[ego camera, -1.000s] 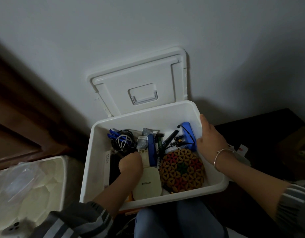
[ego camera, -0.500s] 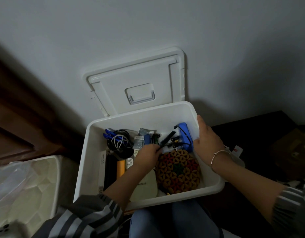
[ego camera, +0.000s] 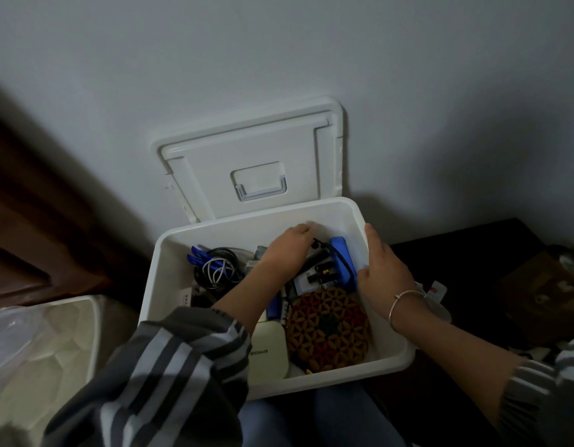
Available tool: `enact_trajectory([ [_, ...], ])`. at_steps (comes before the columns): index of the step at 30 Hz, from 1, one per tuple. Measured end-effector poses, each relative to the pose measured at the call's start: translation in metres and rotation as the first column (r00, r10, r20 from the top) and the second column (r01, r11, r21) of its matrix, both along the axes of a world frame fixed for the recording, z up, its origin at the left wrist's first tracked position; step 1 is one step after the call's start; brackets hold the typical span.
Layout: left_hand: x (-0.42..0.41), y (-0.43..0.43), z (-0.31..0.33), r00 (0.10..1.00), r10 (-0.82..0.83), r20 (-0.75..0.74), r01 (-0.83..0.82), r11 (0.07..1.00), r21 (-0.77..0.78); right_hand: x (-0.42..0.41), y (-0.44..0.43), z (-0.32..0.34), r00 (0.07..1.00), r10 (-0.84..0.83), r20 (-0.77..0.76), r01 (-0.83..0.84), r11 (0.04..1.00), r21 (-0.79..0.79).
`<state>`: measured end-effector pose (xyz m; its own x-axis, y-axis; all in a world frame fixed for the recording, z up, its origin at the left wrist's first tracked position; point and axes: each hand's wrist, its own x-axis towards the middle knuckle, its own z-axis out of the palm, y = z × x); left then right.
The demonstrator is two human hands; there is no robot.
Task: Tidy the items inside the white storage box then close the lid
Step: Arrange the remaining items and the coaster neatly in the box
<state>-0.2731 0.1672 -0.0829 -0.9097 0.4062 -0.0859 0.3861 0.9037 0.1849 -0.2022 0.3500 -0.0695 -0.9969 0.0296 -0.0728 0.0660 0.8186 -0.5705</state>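
Note:
The white storage box [ego camera: 169, 253] sits on my lap with its lid [ego camera: 214, 162] leaning open against the wall. Inside lie a coil of black and white cables [ego camera: 216, 267], blue pens [ego camera: 197, 253], a blue case [ego camera: 342, 256], black antenna rods [ego camera: 321, 275], a round patterned trivet [ego camera: 327, 324] and a cream flat device [ego camera: 268, 353]. My left hand [ego camera: 287, 253] reaches to the box's back over the small items, fingers curled down; whether it holds anything is hidden. My right hand [ego camera: 384, 266] grips the box's right rim, thumb up along the wall.
A white bin lined with clear plastic [ego camera: 37, 337] stands at the left. A dark wooden door or cabinet [ego camera: 27, 221] is behind it. A dark surface with a brown box [ego camera: 544, 291] lies to the right. The grey wall is straight ahead.
My left hand has travelled from the box's front left over the cream device toward the back, near the blue case. My right hand stays on the right rim.

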Motion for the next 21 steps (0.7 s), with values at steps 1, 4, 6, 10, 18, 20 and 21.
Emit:
enact_trajectory([
  [1, -0.001, 0.002, -0.003, 1.0, 0.005, 0.028, -0.003, 0.998, -0.055, 0.0, 0.0, 0.0, 1.0, 0.002, -0.004, -0.002, 1.0, 0.001],
  [4, 0.002, 0.0, -0.013, 0.997, 0.044, 0.07, -0.027, 0.974, -0.225, -0.001, 0.0, 0.0, 1.0, 0.003, -0.011, -0.003, 1.0, -0.002],
  [6, 0.01, -0.006, -0.018, 0.995, 0.064, 0.078, -0.034, 0.941, -0.336, -0.001, 0.0, 0.0, 1.0, 0.002, -0.011, -0.002, 1.0, -0.007],
  [10, 0.034, -0.028, -0.021, 0.974, 0.19, 0.123, -0.146, 0.942, -0.301, 0.0, 0.001, -0.002, 1.0, -0.006, -0.025, 0.006, 1.0, -0.003],
  [18, 0.101, -0.058, -0.033, 0.895, -0.289, 0.34, 0.286, 0.956, 0.06, -0.001, 0.001, 0.001, 1.0, -0.003, -0.026, 0.003, 1.0, 0.007],
  [20, 0.107, -0.056, -0.039, 0.848, -0.409, 0.338, 0.412, 0.909, 0.066, 0.0, 0.001, 0.002, 1.0, 0.001, -0.032, -0.001, 1.0, 0.0],
  [21, 0.108, -0.055, -0.042, 0.826, -0.451, 0.337, 0.454, 0.888, 0.076, 0.0, 0.001, 0.003, 0.999, 0.004, -0.036, -0.005, 1.0, -0.005],
])
